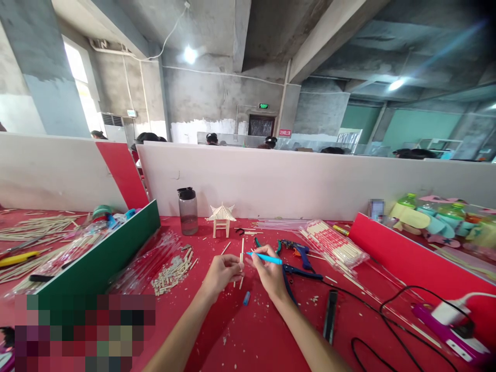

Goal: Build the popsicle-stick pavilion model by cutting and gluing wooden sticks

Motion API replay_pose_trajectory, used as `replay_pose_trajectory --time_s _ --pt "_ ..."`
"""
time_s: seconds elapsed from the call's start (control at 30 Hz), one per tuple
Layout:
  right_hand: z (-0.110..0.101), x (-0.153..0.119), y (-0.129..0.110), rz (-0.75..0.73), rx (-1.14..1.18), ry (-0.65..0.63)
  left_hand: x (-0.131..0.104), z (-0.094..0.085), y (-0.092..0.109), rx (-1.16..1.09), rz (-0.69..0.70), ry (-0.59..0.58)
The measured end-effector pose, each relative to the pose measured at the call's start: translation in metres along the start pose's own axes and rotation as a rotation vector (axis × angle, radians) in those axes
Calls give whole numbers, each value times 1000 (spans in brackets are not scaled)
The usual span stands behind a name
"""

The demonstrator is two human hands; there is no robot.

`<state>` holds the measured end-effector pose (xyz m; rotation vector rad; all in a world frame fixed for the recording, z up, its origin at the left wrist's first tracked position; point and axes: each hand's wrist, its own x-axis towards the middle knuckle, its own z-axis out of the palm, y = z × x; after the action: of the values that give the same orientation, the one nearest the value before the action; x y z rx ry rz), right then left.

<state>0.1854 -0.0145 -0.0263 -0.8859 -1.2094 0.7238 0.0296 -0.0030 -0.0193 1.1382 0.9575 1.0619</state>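
My left hand (pixel 223 275) pinches thin wooden sticks (pixel 242 250) upright over the red table. In my right hand (pixel 268 275) is a blue pen (pixel 267 258), its tip close to the sticks; I cannot tell whether it touches them. A blue pen cap (pixel 246 298) lies on the table just below the hands. Beyond them stands a small pavilion model (pixel 222 221) built of sticks, with a peaked roof.
A water bottle (pixel 188 212) stands at the back left, near a pile of cut sticks (pixel 174 274). To the right lie a glue gun (pixel 297 252), blue-handled pliers (pixel 302 272), bagged sticks (pixel 335 245), a black-handled tool (pixel 330 316), cables and a purple power strip (pixel 449 330). Low partitions border the table.
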Motion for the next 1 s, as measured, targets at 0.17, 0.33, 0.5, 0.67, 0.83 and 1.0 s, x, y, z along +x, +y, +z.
replay_pose_trajectory --time_s 0.17,0.33,0.5,0.67,0.83,1.0 --pt "-9 8 -8 53 94 -1 2 -7 0 -11 8 25" --pt "-29 12 -29 52 -111 -373 2 -13 4 -5 29 46" --pt "-38 5 -44 -163 -398 -765 2 -18 11 -8 47 91" --pt "-34 -2 -28 -231 -566 -917 3 -21 10 -41 51 101" --pt "-32 -2 -27 -168 -495 -909 3 -22 9 -32 54 89" --pt "-30 5 -32 -113 -388 -603 0 -15 8 -52 52 32"
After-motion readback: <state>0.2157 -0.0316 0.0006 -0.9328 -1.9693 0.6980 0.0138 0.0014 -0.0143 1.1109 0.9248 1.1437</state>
